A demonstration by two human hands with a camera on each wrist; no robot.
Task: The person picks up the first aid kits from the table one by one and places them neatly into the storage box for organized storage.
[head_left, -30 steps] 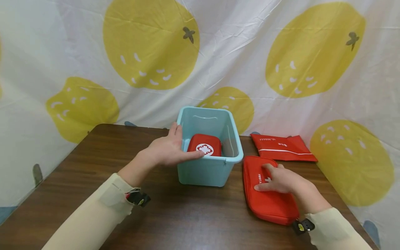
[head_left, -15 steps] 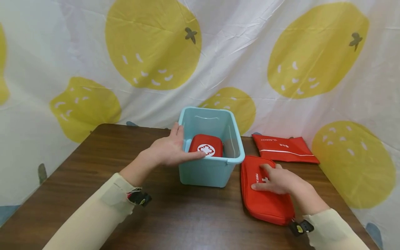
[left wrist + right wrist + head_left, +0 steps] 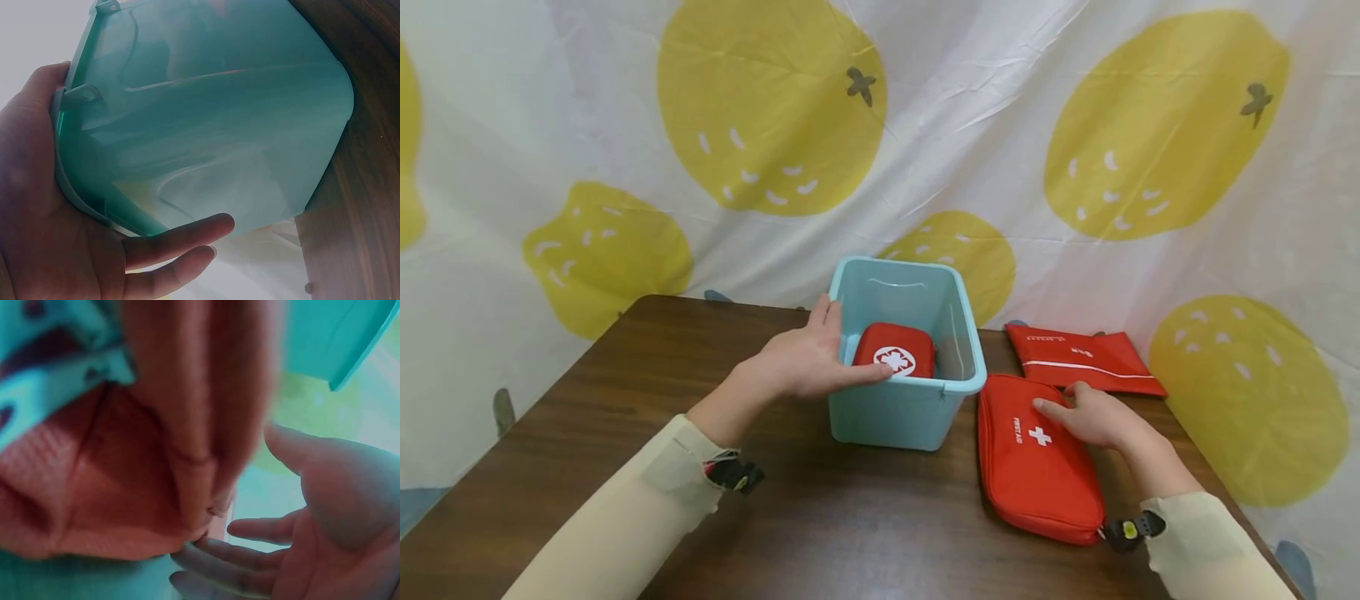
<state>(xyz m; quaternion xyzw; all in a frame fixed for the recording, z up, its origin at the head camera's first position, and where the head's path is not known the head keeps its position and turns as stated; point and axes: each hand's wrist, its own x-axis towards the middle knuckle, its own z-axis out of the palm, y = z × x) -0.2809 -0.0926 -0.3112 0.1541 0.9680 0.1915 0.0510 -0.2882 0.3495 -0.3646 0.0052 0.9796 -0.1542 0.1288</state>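
In the head view, my left hand (image 3: 793,360) is at the near-left corner of a light blue plastic bin (image 3: 891,417). Its thumb lies along the front rim and its fingers rest straight against the left side. The left wrist view shows two straight fingers (image 3: 187,244) along the bin's outer wall. Inside the bin sits a red case (image 3: 895,337) with a white emblem. A red first aid pouch (image 3: 1048,487) lies right of the bin. At its right edge is my right hand (image 3: 1101,417), thumb over the top; its fingers look straight in the right wrist view.
Behind the pouch lies a flat red packet (image 3: 1086,362) with a white stripe. All stand on a dark wooden table (image 3: 850,533). A white curtain (image 3: 955,108) with yellow lemons hangs right behind the table and along its right side.
My right hand has slid from the top of the first aid pouch to its right edge, uncovering the white cross. The pouch first shifted slightly left. My left hand stays at the bin.
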